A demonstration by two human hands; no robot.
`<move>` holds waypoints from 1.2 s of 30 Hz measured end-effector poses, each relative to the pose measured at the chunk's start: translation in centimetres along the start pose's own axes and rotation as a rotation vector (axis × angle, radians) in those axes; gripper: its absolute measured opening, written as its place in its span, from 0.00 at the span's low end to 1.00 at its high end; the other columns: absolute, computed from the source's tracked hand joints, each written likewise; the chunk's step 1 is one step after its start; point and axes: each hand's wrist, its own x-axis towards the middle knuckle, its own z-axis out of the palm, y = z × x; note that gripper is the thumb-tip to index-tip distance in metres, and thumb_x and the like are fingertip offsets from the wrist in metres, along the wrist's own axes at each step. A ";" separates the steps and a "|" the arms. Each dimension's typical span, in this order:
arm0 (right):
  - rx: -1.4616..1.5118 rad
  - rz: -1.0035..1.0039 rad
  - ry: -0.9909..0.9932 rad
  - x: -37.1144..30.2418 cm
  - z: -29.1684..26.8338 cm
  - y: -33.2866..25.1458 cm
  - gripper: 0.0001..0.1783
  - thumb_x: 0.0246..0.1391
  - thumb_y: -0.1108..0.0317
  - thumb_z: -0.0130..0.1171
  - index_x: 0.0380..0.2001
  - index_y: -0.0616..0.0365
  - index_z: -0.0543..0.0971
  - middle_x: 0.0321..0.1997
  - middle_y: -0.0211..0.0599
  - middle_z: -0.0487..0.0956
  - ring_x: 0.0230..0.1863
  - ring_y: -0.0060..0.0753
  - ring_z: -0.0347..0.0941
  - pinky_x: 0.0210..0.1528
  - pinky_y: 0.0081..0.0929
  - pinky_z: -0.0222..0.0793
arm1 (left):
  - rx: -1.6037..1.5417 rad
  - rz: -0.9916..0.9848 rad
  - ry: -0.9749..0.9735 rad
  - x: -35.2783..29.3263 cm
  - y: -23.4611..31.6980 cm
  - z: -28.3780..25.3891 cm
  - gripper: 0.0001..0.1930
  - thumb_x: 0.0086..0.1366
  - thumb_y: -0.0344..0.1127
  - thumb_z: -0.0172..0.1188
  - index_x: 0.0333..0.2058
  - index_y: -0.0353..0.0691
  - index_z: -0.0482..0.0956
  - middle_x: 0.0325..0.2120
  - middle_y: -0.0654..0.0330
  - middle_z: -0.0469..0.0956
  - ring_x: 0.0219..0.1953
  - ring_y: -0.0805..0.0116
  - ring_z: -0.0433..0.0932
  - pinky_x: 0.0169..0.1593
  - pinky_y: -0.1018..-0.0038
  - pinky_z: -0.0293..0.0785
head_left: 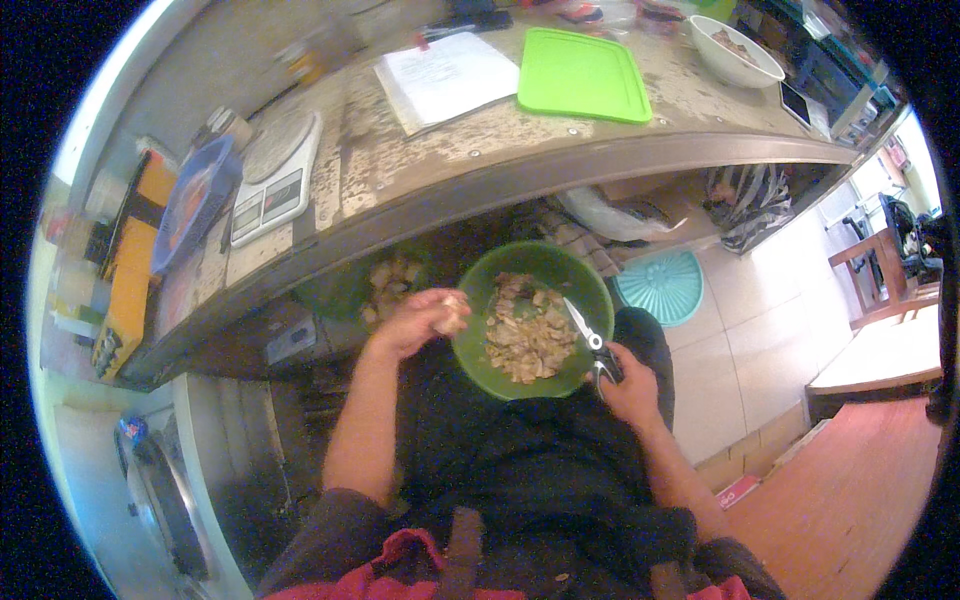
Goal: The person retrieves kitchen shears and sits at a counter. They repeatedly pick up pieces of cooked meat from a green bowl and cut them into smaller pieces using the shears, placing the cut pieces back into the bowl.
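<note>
Scissors [590,340] w/ black handles sit clamped in the right hand [628,385], blades pointing up-left over the rim of the green bowl [490,275], which rests on the person's lap just below the counter edge [560,165]. Left hand [415,320] is closed round a pale food chunk [452,315] at the bowl's left rim, touching it. Bowl's full of cut pieces. Second bowl [330,295] tucked under the counter, left side. Open tile floor [735,330] to the right, plenty of elbow room there imo.
</note>
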 end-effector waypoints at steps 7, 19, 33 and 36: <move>-0.023 -0.009 0.002 0.0 -0.1 -0.4 0.30 0.43 0.60 0.65 0.53 0.43 0.73 0.38 0.43 0.81 0.36 0.50 0.78 0.41 0.41 0.74 | 0.602 0.001 0.454 -0.4 1.8 -11.3 0.21 0.64 0.38 0.55 0.54 0.39 0.70 0.48 0.55 0.76 0.48 0.62 0.76 0.50 0.67 0.72; -0.026 -0.021 0.005 0.0 0.0 -0.3 0.30 0.42 0.56 0.68 0.51 0.45 0.74 0.35 0.42 0.81 0.35 0.46 0.79 0.40 0.38 0.74 | 1.457 0.309 -0.077 6.1 -7.5 4.8 0.16 0.58 0.31 0.55 0.46 0.40 0.78 0.46 0.46 0.75 0.50 0.49 0.73 0.55 0.60 0.69; -0.019 -0.044 0.041 0.0 0.2 0.2 0.30 0.42 0.57 0.69 0.51 0.45 0.74 0.36 0.42 0.82 0.36 0.46 0.79 0.39 0.38 0.74 | 1.088 0.064 0.118 8.1 -13.0 5.4 0.19 0.54 0.29 0.56 0.47 0.47 0.76 0.41 0.48 0.79 0.44 0.48 0.77 0.49 0.62 0.73; 0.000 -0.007 -0.010 0.1 -0.1 0.1 0.30 0.43 0.57 0.66 0.52 0.46 0.73 0.36 0.44 0.81 0.36 0.50 0.78 0.39 0.42 0.74 | 1.012 0.109 0.248 5.7 -10.2 6.4 0.19 0.53 0.29 0.62 0.46 0.46 0.77 0.40 0.50 0.80 0.43 0.52 0.78 0.49 0.65 0.73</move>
